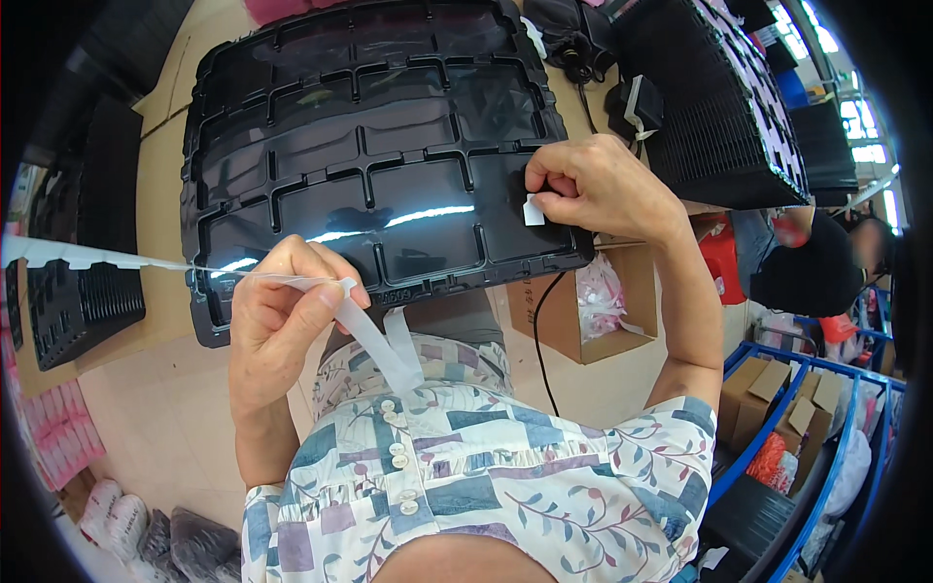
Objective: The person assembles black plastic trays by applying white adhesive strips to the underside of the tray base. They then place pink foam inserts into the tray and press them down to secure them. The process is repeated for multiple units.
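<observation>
A large glossy black plastic tray (413,209), moulded with rows of shallow compartments, lies in front of me. Between the thumb and fingers of my left hand (277,325), near the tray's front left, is a long white paper strip (374,342). One end of the strip hangs in a loop before my shirt; the other stretches off to the left edge of the view. My right hand (607,189) is closed in a pinch over the tray's right side. A small white sticker (534,212) shows at its fingertips; whether it touches the tray I cannot tell.
Stacked black trays (714,107) stand at the right, beside a dark adapter (637,105) and cables. More black trays (92,233) stack up at the left. Below the table is an open cardboard box (573,316) with pink-and-white packets. A blue-framed cart (777,428) and another person (802,262) are at the right.
</observation>
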{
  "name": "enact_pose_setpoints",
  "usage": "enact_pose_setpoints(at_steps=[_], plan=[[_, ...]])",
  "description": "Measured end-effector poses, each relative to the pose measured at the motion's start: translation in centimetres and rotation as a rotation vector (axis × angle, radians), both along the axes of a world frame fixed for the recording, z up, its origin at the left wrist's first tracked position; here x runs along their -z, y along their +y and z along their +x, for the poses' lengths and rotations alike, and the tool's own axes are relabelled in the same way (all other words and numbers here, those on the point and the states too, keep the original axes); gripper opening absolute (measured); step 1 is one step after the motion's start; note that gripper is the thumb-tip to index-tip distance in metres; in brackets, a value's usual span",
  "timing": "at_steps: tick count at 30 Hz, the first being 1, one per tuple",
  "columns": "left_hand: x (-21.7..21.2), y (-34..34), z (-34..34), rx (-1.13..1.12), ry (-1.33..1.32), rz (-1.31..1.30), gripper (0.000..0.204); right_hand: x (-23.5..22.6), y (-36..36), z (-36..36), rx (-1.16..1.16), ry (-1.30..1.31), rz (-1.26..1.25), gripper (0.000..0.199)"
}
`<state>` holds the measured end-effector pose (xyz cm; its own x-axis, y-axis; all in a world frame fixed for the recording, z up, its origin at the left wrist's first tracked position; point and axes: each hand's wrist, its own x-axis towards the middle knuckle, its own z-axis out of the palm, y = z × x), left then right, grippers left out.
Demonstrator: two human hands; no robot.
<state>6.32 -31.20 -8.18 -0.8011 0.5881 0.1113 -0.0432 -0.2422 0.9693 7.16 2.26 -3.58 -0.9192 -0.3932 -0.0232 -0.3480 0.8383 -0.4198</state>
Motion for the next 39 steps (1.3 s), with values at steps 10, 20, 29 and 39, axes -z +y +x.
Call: enact_pose_setpoints(at_steps=[10,20,29,39], plan=[[0.7,-0.3,-0.5,0.018,0.02,0.037,0.008,0.5,0.2,0.0,-0.035,0.019,0.055,0.008],[0.8,-0.3,-0.6,0.046,0.04,0.041,0.008,0.5,0.1,0.5,0.01,0.022,0.064,0.008],[0.8,-0.5,-0.6,0.03,0.035,0.022,0.009,1.1,-1.8,2.3,-0.211,0.391,0.383,0.012],[0.6,-0.5,-0.4,0.002,0.043,0.003,0.009,0.8,-1.3,1.6,-0.225,0.098,0.073,0.01]])
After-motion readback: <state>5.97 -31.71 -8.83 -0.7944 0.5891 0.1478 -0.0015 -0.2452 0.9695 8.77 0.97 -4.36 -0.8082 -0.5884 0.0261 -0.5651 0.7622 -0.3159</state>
